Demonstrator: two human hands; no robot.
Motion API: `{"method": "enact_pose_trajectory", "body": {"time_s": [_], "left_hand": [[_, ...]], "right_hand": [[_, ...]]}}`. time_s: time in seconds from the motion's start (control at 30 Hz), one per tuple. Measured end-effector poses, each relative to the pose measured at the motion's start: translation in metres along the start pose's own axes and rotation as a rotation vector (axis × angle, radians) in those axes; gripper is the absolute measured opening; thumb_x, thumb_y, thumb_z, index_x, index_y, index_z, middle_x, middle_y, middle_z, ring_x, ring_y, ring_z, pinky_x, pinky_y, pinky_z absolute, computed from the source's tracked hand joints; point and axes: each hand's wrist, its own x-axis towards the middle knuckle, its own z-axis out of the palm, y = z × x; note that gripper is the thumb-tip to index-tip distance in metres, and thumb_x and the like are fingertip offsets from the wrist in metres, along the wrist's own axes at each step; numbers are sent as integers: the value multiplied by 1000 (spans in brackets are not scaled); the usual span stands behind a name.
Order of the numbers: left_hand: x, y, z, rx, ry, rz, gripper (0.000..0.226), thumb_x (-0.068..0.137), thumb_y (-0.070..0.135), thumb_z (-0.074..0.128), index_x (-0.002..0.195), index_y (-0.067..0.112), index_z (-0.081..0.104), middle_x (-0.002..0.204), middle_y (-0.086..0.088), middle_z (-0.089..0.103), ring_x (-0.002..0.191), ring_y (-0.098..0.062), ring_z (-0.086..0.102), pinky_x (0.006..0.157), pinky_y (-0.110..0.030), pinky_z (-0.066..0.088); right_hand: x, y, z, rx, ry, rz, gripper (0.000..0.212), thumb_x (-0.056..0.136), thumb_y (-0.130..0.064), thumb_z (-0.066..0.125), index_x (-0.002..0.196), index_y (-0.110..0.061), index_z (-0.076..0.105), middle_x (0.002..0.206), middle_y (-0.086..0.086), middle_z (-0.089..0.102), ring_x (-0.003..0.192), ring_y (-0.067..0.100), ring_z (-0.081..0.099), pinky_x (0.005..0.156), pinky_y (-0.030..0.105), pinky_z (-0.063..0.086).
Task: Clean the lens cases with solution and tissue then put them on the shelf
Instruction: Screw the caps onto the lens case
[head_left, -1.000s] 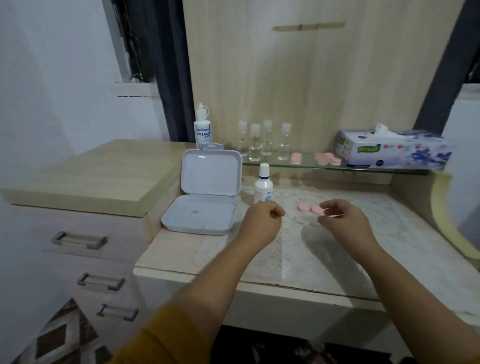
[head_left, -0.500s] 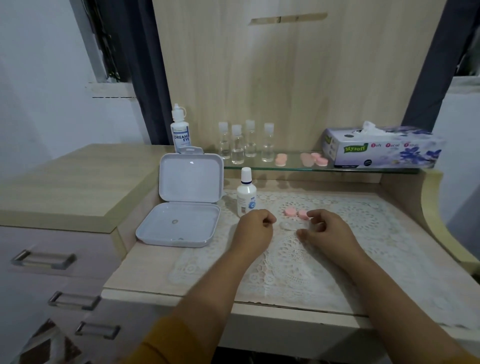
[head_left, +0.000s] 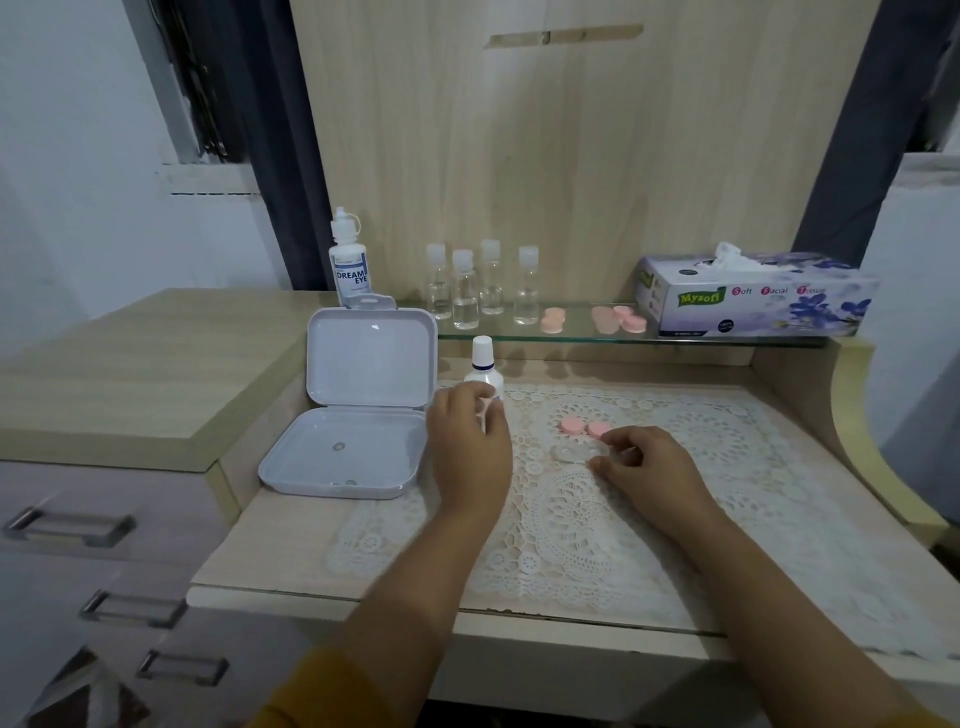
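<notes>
Here your left hand (head_left: 470, 447) had closed round the small bottle (head_left: 483, 366), which stood just left of the clear case (head_left: 574, 451); you likely wanted the solution ready while the case lay open. I could not read its label, since your fingers covered it.

Your right hand (head_left: 641, 462) rested on the lace mat (head_left: 597, 530) at the right end of the case, thumb and forefinger curled at that end, probably steadying it so it would not slide; whether they truly pinched it I could not tell. Two pink caps (head_left: 584, 427) lay just behind the case, off it, which suggested its cups were bare for rinsing.

Left of the case, past the bottle, a white box (head_left: 358, 415) sat with its lid up. Behind the case, on the glass shelf (head_left: 571, 336), stood a bottle marked "DREAM EYE" (head_left: 350, 270), four clear vials (head_left: 483, 283) and pink cases (head_left: 597, 318), seemingly finished ones. Behind and right of the case, the tissue box (head_left: 753, 296) read "Mysoft" and "Soft Facial Tissue", a sheet pulled up within your reach.
</notes>
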Motion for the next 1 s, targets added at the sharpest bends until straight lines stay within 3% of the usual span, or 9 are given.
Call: {"method": "enact_pose_trajectory", "body": {"time_s": [0.1,0.2,0.3,0.43,0.6,0.77,0.83,0.93,1.0], "left_hand": [[14,3,-1,-10,81,-131,40,79,5,67,116,9,51,114,-8,53,106,-23,48,90,-32,42],[28,-7,6,21,-145,-263,73,75,16,74,137,12,35,134,-8,44,123,-26,42,99,-40,39],[27,-14,14,-5,-271,-314,93,71,36,79,144,20,23,137,-3,45,123,-26,47,97,-48,44],[21,-20,17,49,-244,-230,73,78,36,74,137,18,35,124,0,56,108,-22,57,87,-38,48],[19,-24,16,82,-248,-205,47,85,39,65,124,24,46,112,4,62,99,-21,60,82,-40,51],[14,-20,13,56,-246,-127,43,80,42,68,117,32,50,104,11,63,91,-14,59,78,-40,51],[13,-19,13,47,-254,-98,46,79,38,71,120,30,51,109,9,63,94,-14,58,79,-38,49],[12,-17,11,37,-246,-57,46,77,35,73,119,30,54,108,9,62,96,-15,57,78,-37,48],[11,-16,10,37,-262,-58,45,78,33,73,118,30,54,107,10,62,96,-14,56,74,-33,45]], "right_hand": [[0,0,0,-9,2,-1,37,86,-31,68,120,-17,63,103,-4,54,82,2,49,67,11,35],[0,0,0,-8,2,0,37,87,-31,67,120,-17,63,103,-4,54,82,1,49,66,9,35],[-1,-2,1,25,-7,20,35,86,-31,68,119,-20,63,103,-4,55,85,2,50,67,12,36],[0,-1,-1,211,0,110,28,86,-29,68,113,-24,63,103,-4,60,90,8,57,73,21,45],[5,-6,-12,646,-19,331,18,89,-19,65,107,-14,66,90,6,66,68,12,58,52,18,46],[18,-34,-20,551,102,207,16,88,-18,66,102,-11,66,89,2,64,73,13,59,54,18,44],[22,-59,-20,556,134,111,18,86,-27,69,96,-12,67,92,2,66,77,9,60,51,12,44],[32,-90,-16,407,126,27,34,78,-49,71,89,-17,67,87,-4,66,80,7,60,61,20,44],[38,-105,-14,323,109,7,40,76,-54,71,84,-16,65,77,-5,63,69,6,57,60,23,43]]}}
